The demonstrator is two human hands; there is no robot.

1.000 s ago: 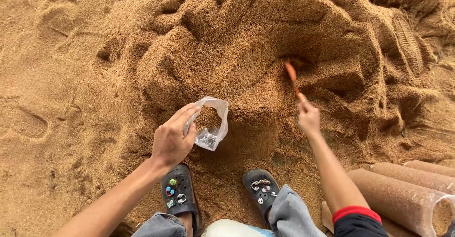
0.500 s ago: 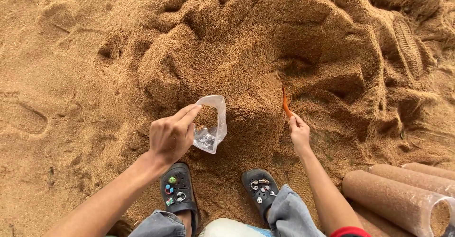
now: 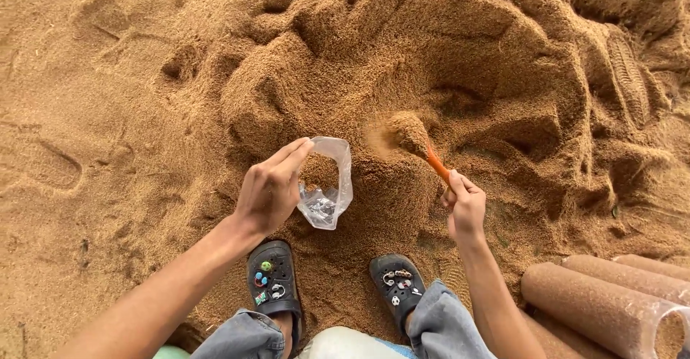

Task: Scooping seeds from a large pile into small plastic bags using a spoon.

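The left hand [image 3: 269,190] pinched the rim of a clear plastic bag [image 3: 327,186], holding it open just above the sawdust pile [image 3: 402,57]. The right hand [image 3: 466,208] gripped an orange scoop [image 3: 424,147], heaped with sawdust, just beside the bag's mouth, near the pile's front edge.

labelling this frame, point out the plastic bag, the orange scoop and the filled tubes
plastic bag [image 3: 332,202], head view, clear lower side
orange scoop [image 3: 436,165], head view, handle
filled tubes [image 3: 589,305], head view, nearest tube's side
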